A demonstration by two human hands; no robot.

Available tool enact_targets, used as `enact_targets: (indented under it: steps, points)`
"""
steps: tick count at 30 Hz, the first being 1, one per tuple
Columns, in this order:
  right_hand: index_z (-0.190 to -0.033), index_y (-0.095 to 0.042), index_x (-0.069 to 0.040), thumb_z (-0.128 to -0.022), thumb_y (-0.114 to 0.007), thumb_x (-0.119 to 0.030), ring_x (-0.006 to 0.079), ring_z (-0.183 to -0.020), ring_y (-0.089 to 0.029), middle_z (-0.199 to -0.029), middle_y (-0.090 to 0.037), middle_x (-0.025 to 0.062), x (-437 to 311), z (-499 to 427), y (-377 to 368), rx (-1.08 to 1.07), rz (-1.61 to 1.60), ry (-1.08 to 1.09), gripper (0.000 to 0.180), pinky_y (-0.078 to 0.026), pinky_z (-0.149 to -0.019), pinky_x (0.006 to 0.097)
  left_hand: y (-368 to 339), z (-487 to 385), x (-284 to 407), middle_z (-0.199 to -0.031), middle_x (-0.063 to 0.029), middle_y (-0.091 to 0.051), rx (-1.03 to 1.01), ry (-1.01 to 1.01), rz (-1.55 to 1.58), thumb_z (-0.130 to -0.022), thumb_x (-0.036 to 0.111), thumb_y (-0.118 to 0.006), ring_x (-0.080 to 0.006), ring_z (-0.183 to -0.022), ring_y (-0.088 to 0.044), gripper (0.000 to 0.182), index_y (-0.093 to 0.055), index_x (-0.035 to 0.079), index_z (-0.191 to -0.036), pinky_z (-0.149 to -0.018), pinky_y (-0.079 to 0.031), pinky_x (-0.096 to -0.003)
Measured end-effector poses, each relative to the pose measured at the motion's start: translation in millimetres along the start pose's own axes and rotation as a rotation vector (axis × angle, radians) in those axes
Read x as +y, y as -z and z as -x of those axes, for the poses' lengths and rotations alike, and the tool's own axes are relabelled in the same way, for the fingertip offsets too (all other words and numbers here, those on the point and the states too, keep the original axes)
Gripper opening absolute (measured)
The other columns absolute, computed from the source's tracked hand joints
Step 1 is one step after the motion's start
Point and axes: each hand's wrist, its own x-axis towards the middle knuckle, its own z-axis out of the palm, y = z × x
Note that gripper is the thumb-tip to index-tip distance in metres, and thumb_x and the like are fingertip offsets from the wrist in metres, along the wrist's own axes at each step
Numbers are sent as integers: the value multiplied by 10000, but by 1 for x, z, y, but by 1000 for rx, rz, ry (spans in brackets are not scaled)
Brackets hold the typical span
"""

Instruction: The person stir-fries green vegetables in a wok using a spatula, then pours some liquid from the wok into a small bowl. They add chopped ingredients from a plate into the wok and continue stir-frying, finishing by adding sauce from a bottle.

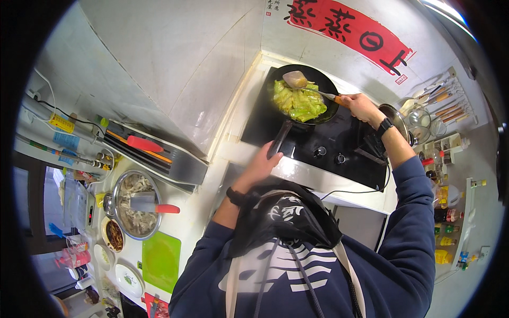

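A black wok [337, 85] sits on the left part of the black glass cooktop [310, 147]. Green leafy vegetables [299, 101] fill its middle. My left hand [260, 163] grips the wok's dark handle [281, 137], which points toward me. In my right hand [360, 106] is the wooden handle of a metal cooking ladle or turner [295, 79]. Its head rests over the far left of the vegetables, inside the wok. Whether the head carries any food I cannot tell.
Right of the wok stands a metal pot [391, 115], partly behind my forearm. On the left counter, a cleaver [149, 202] lies across a steel bowl of pale food [129, 222], near a green cutting board [161, 260] and plates [129, 280]. Utensils [449, 105] hang on the right wall.
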Motion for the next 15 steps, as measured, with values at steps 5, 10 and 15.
enact_targets:
  steps: [5,10,15]
  points:
    - [-1461,-702,-235,-1124,-515,-397,87,-426,-404,-607,-476,-51,-12,-2,-15,-146,-24,-107,418,-318,-392,292,2,2,6,-1053,-20,-630,3,-1,-25,-1069,256,-693,-105,-909,-588,571,-490,-22,-1524,-814,-517,-293]
    - [-1458,-698,-331,-1123,-502,-405,81,-422,-418,-618,-504,-41,-23,-2,-6,-230,169,-173,395,-331,-378,287,3,3,9,-1055,-23,-638,5,33,-12,-1065,257,-699,-107,-910,-596,563,-497,-18,-1513,-818,-519,-292]
    - [-1452,-705,-315,-1121,-526,-454,87,-434,-446,-617,-529,-32,-34,-4,2,-292,303,-149,401,-353,-386,291,4,-1,4,-1041,-30,-649,5,0,-31,-1064,265,-702,-109,-892,-606,574,-492,-18,-1518,-802,-524,-294]
